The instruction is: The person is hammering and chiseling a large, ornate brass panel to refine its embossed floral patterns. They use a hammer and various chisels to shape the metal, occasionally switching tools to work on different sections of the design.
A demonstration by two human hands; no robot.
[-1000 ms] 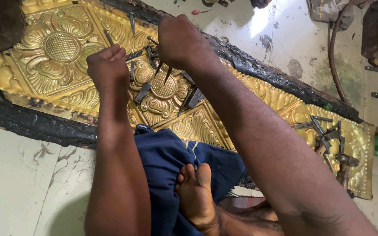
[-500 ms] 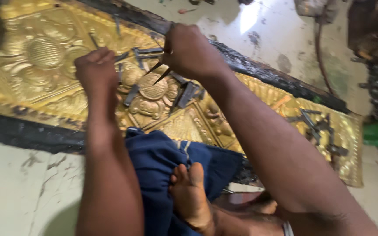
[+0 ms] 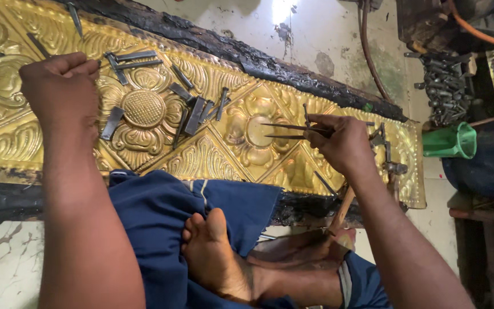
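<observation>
2 hands are over the embossed golden metal panel (image 3: 247, 137). Our right hand (image 3: 344, 143) pinches 2 thin pointed metal tools (image 3: 290, 130) above the right flower of the panel. Our left hand (image 3: 61, 91) is a closed fist (we cannot tell what it holds) left of the scattered steel punches (image 3: 192, 109).

place: metalworker's workshop, work done seated on the floor
main piece: embossed brass sheet (image 3: 212, 149) with flower and leaf relief, set on a black blackened bed (image 3: 258, 57)
tools: steel punches (image 3: 192, 109) scattered over the sheet; more tools (image 3: 384, 149) at its right end
stock: pile of dark metal parts (image 3: 444, 86) by the wall
floor: stained pale stone (image 3: 1, 263)
other: green plastic mug (image 3: 450, 141), hose (image 3: 370, 57)
</observation>
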